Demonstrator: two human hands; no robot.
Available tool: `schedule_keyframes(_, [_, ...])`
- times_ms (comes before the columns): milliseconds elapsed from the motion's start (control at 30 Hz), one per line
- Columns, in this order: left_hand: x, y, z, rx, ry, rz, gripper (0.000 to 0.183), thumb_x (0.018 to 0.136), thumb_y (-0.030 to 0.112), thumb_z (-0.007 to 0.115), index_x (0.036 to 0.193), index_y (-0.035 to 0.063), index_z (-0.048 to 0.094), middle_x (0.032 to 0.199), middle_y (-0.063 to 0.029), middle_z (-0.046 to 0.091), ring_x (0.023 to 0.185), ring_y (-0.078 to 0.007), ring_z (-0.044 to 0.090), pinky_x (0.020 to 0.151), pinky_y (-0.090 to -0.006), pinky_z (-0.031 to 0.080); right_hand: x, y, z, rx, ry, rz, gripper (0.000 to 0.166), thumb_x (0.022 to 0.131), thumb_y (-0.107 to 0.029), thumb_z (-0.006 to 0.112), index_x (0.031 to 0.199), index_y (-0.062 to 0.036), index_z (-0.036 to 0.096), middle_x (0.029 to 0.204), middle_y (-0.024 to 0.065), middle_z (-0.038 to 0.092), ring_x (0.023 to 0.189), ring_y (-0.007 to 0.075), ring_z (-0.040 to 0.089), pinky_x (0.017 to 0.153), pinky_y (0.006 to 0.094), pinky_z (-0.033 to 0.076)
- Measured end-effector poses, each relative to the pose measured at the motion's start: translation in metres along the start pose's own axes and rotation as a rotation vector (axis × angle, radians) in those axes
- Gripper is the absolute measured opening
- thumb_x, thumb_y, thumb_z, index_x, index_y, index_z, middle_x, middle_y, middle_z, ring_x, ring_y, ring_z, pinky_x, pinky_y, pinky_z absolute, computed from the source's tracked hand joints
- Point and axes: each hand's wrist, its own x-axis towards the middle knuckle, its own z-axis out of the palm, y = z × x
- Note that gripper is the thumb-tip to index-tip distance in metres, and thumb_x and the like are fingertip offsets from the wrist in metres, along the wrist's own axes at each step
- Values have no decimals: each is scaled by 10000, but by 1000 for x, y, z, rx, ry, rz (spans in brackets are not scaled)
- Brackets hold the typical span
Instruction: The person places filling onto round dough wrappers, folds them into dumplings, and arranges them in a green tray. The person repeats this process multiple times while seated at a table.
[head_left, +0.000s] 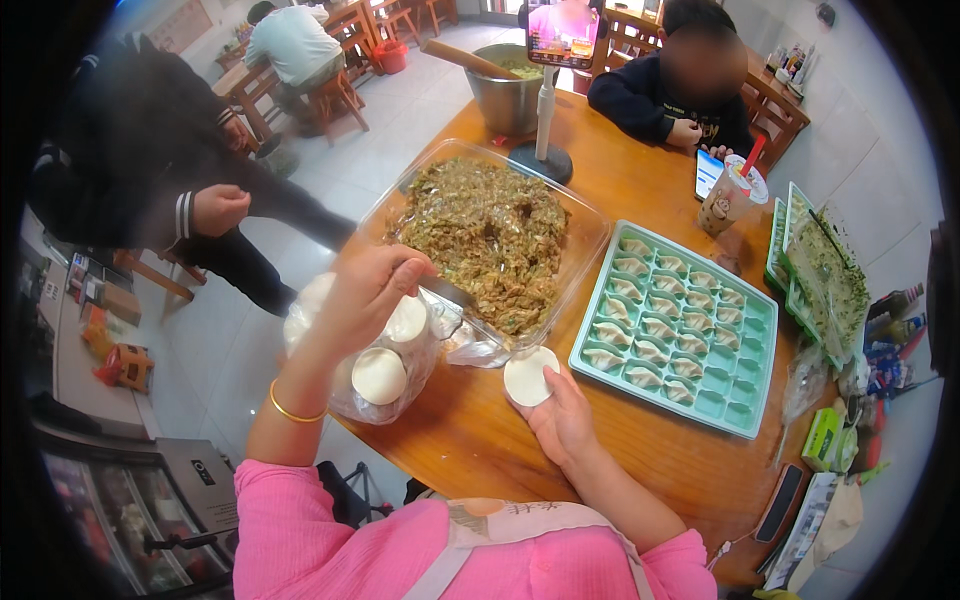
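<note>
My left hand (382, 289), with a gold bangle on the wrist, grips a flat, dark spatula (448, 291). The blade's tip is at the near left edge of the minced filling (487, 240) in a clear plastic tub (592, 217). In my right hand (562, 416) lies a round dough wrapper (531, 376), flat and with no filling on it. Stacks of round wrappers (379, 375) stand in a clear plastic bag by my left forearm. To the right, a pale green compartment tray (671, 420) holds several folded dumplings (660, 328); compartments along its right and near right side are bare.
A phone (562, 31) on a stand (541, 154) and a metal pot (506, 112) are beyond the tub. Across the wooden table (480, 450) a person sits by a drink cup (731, 196). Filled trays (821, 277) lean at right. Another person stands at left.
</note>
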Motion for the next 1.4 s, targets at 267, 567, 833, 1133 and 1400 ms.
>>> schedule_keyframes(267, [2, -10, 21, -225, -61, -120, 251, 929, 183, 419, 897, -1, 587, 728, -12, 545, 673, -68, 492, 617, -197, 404, 4, -3, 0, 53, -17, -16, 369, 913, -191, 399, 1245, -40, 351, 1222, 118, 459, 1126, 251, 457, 938, 412, 387])
schedule_keyframes(567, [-3, -23, 24, -323, 6, -74, 241, 928, 192, 432, 935, 14, 595, 758, -13, 550, 715, -86, 505, 663, -214, 416, 3, -4, 2, 89, -30, -15, 384, 921, -237, 390, 1245, -33, 356, 1234, 117, 453, 1141, 248, 446, 957, 398, 371])
schedule_keyframes(833, [2, -24, 27, -283, -177, -36, 236, 925, 185, 437, 923, 11, 597, 792, -19, 554, 756, -96, 511, 713, -221, 416, 5, -6, 2, 147, -72, 14, 443, 916, -215, 391, 1310, -43, 284, 1269, 107, 425, 1188, 227, 404, 1002, 376, 314])
schedule_keyframes(1133, [-10, -57, 41, -721, 125, -292, 274, 934, 241, 400, 922, 2, 532, 799, -87, 581, 648, -130, 519, 613, -275, 450, 5, -6, 7, 109, -92, -17, 440, 935, -300, 347, 1269, -14, 350, 1265, 105, 438, 1170, 229, 422, 991, 374, 334])
schedule_keyframes(1400, [-62, -10, 60, -110, 47, 151, 223, 899, 183, 445, 882, 28, 603, 757, -69, 590, 666, -183, 536, 629, -283, 419, 6, -5, 5, 122, -129, -5, 435, 940, -316, 305, 1252, -19, 360, 1255, 110, 446, 1158, 229, 434, 978, 376, 354])
